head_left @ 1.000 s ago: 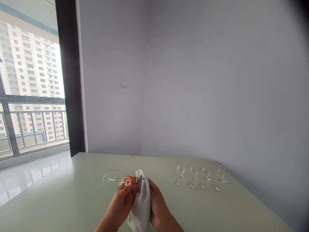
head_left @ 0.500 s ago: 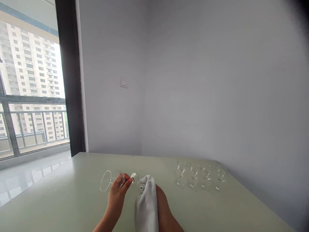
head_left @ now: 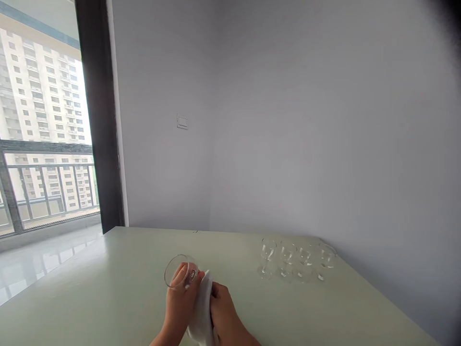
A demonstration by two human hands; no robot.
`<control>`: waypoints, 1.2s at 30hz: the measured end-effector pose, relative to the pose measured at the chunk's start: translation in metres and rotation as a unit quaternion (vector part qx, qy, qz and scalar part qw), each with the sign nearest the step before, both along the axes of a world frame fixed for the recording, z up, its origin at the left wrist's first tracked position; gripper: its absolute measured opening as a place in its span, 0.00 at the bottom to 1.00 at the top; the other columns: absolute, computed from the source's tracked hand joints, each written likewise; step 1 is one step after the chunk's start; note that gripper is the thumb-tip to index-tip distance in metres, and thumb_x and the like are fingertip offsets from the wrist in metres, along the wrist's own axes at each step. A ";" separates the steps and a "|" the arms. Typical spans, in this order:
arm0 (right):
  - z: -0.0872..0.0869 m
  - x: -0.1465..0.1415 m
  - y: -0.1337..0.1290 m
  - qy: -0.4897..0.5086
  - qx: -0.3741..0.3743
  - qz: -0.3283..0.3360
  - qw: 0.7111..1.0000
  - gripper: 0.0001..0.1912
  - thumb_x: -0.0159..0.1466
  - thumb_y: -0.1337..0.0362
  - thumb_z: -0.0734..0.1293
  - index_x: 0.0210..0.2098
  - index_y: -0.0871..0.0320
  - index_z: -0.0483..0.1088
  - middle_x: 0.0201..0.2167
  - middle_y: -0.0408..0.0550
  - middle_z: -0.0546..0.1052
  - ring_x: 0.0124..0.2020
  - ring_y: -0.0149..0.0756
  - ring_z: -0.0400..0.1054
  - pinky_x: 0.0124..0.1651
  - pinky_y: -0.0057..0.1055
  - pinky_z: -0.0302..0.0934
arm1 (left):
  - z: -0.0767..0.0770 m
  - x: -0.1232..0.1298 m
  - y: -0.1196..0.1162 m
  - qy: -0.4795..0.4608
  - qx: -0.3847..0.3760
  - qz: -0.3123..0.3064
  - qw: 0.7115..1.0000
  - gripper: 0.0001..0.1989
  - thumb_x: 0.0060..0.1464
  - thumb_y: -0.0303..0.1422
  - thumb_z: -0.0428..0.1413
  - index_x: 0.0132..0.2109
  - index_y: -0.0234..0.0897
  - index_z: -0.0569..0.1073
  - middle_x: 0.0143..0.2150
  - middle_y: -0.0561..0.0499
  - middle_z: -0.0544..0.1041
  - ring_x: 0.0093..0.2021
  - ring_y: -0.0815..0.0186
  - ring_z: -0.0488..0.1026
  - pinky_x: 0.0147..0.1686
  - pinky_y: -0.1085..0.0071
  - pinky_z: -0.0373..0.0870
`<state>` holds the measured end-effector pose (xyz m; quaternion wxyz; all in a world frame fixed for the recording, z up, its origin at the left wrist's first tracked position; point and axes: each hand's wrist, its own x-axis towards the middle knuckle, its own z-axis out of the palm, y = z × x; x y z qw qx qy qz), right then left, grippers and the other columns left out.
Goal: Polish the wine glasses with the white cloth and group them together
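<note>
A clear stemmed glass (head_left: 172, 275) is tilted on its side in my left hand (head_left: 182, 295), whose fingers are closed round it. One round end of the glass faces left; the other end is hidden by the hand and cloth. My right hand (head_left: 224, 307) grips a white cloth (head_left: 201, 312), which hangs down between both hands and touches the fingertips of my left hand. Both hands are close together above the front middle of the table.
The pale green glossy table (head_left: 118, 288) reaches back to a grey wall. Several clear stemmed glasses (head_left: 268, 252) stand upright in a group at its right side. A window with a railing is at the left.
My right hand and the cloth have moved left against my left hand. The glass has turned, and its right end, visible before, is now covered. The view has shifted slightly.
</note>
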<state>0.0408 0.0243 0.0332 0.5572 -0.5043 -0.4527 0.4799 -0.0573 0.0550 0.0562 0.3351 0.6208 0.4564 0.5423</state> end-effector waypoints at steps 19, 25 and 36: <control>0.007 0.016 0.004 -0.332 0.152 -0.095 0.926 0.11 0.51 0.74 0.62 0.31 0.56 0.71 0.31 0.44 0.72 0.30 0.33 0.67 0.33 0.27 0.60 | -0.018 0.009 0.007 -0.030 -0.111 -0.064 0.991 0.27 0.45 0.45 0.57 0.52 0.43 0.69 0.43 0.50 0.73 0.45 0.59 0.70 0.41 0.71 0.65; 0.002 0.017 0.008 -0.339 0.095 -0.096 0.931 0.06 0.55 0.68 0.62 0.25 0.57 0.71 0.23 0.45 0.75 0.26 0.35 0.67 0.28 0.27 0.56 | -0.030 0.015 0.011 0.015 -0.084 -0.097 0.992 0.23 0.44 0.46 0.56 0.47 0.44 0.74 0.45 0.48 0.71 0.42 0.57 0.71 0.41 0.65 0.67; 0.019 0.129 -0.024 -0.347 0.133 -0.263 0.891 0.14 0.61 0.56 0.56 0.27 0.58 0.65 0.21 0.44 0.71 0.23 0.33 0.63 0.30 0.26 0.57 | -0.096 0.029 0.024 0.225 0.083 -0.092 0.966 0.08 0.49 0.37 0.52 0.36 0.45 0.74 0.41 0.49 0.73 0.44 0.57 0.70 0.43 0.62 0.64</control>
